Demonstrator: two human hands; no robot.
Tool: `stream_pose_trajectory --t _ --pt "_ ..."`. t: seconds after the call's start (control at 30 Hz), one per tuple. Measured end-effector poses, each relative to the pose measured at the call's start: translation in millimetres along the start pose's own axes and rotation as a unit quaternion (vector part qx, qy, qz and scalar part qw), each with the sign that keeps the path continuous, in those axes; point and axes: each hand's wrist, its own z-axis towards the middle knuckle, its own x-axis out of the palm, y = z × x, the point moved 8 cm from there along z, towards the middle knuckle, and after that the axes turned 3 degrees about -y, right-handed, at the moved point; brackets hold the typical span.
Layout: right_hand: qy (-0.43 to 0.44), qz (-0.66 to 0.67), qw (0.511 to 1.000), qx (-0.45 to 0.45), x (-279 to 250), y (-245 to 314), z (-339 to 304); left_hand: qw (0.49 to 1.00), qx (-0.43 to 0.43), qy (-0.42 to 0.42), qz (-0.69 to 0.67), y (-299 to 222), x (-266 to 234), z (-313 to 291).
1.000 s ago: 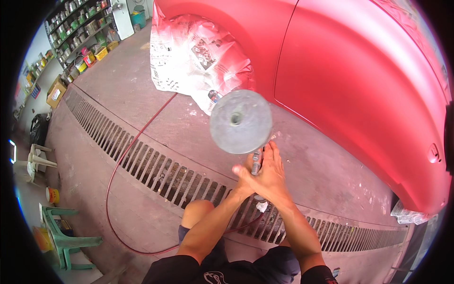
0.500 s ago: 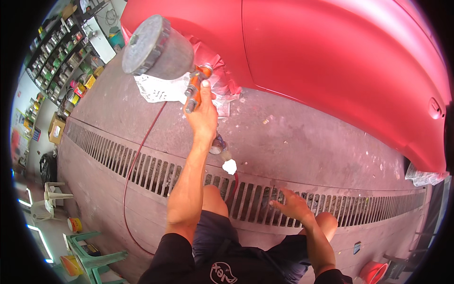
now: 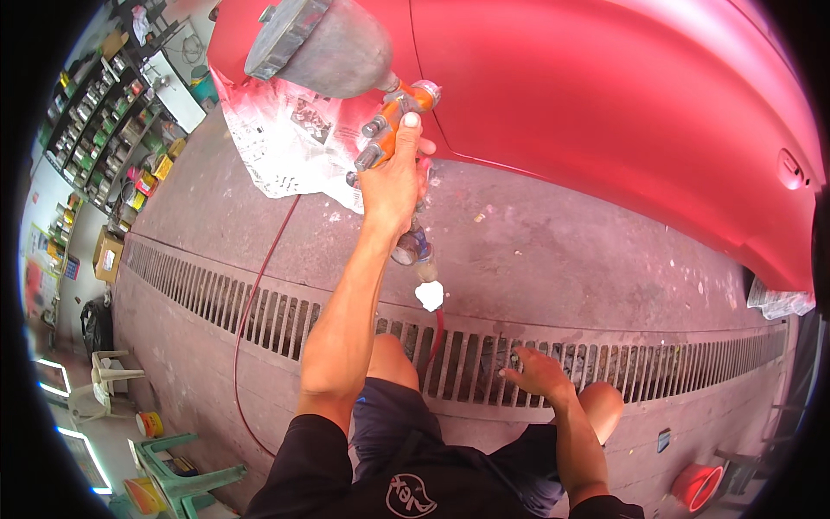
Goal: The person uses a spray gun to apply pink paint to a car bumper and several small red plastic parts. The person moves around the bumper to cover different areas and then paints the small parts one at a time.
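Observation:
My left hand (image 3: 393,190) is closed round the grip of an orange spray gun (image 3: 399,117), the thumb up behind its body. A large grey paint cup (image 3: 333,50) sits tilted on top of the gun. Under the hand hangs a fitting with a regulator (image 3: 411,248), with a white wad (image 3: 429,295) at its lower end and a red hose below. The gun is close in front of a red car body panel (image 3: 553,95); I cannot tell the gap. Lower right, my right hand (image 3: 540,374) is held over my knee, empty, fingers apart.
Newspaper masking (image 3: 285,147) spreads below the panel at left. A floor drain grating (image 3: 484,368) crosses in front of my knees. The red air hose (image 3: 259,285) lies over it. Shelves of cans (image 3: 99,112), a green plastic chair (image 3: 186,471) and a red bucket (image 3: 697,486) stand around.
My left hand has carried the spray gun right and upward along the panel, uncovering more newspaper at left. My right hand has hardly moved, its fingers still apart.

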Motion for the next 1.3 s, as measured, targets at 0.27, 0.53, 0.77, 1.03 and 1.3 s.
stream_pose_trajectory --t 0.27,0.53,0.77,1.03,1.3 --pt "0.001 0.005 1.000 0.000 3.7 1.2 -6.2 0.999 0.017 0.000 0.033 -2.8 -6.8 12.7" --pt "-0.004 0.008 1.000 -0.010 5.9 -3.1 -6.3 0.994 0.051 -0.087 0.039 3.7 -39.6 20.1" --pt "0.002 0.013 1.000 0.005 3.0 0.2 -9.1 1.000 0.012 0.000 -0.001 -2.9 -7.5 6.6" --pt "-0.001 0.012 1.000 0.005 0.8 3.9 -13.4 0.997 0.062 -0.035 0.032 4.7 -19.9 28.9" --pt "0.033 0.016 0.999 0.031 -0.9 5.2 -8.9 0.986 0.106 -0.128 0.002 -7.0 -55.0 37.9"
